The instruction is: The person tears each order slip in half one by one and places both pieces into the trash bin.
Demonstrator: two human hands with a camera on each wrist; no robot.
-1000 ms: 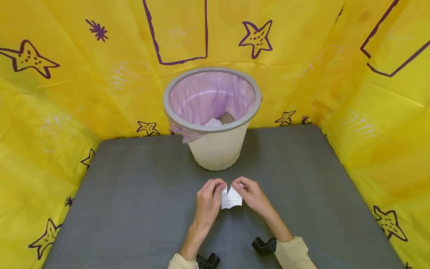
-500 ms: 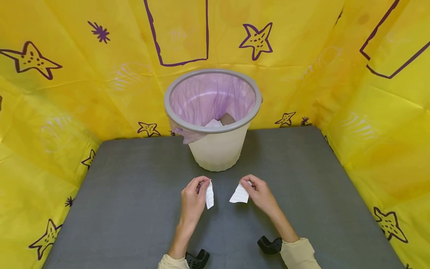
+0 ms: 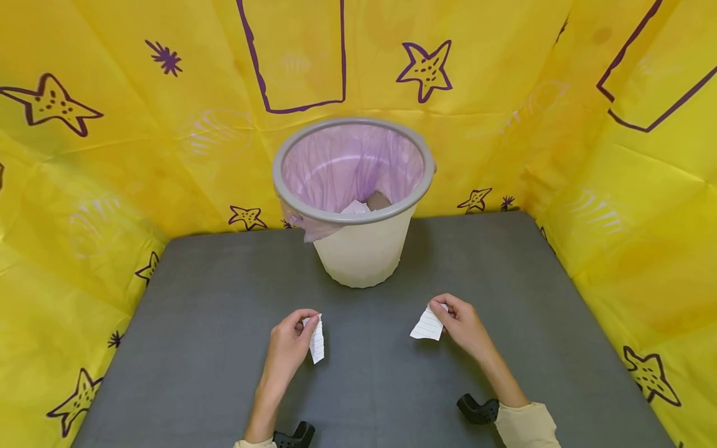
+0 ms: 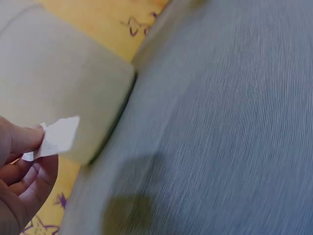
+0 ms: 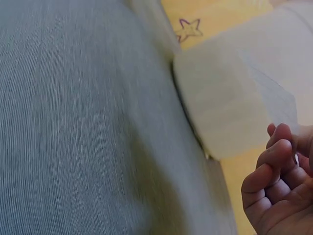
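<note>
My left hand [image 3: 288, 345] pinches a narrow torn strip of lined paper [image 3: 317, 342] between thumb and fingers; the left wrist view shows the same paper strip [image 4: 61, 136] with a ragged edge. Well apart to the right, my right hand [image 3: 462, 323] pinches a wider torn piece of lined paper [image 3: 428, 325], which hangs down toward the left. That paper piece [image 5: 276, 95] looks pale and blurred in the right wrist view. Both hands are above the table, in front of a cream trash can [image 3: 361, 255] with a grey rim.
A purple plastic bag [image 3: 319, 155] lines the trash can, with white paper [image 3: 355, 207] and a brown piece [image 3: 378, 200] inside. The can stands at the back of the grey table [image 3: 224, 280]. Yellow patterned cloth [image 3: 504, 62] encloses the back and sides.
A single sheet, partly torn at its top a second ago, has come apart into two pieces. My hands have moved away from each other, left and right, each keeping one piece.
</note>
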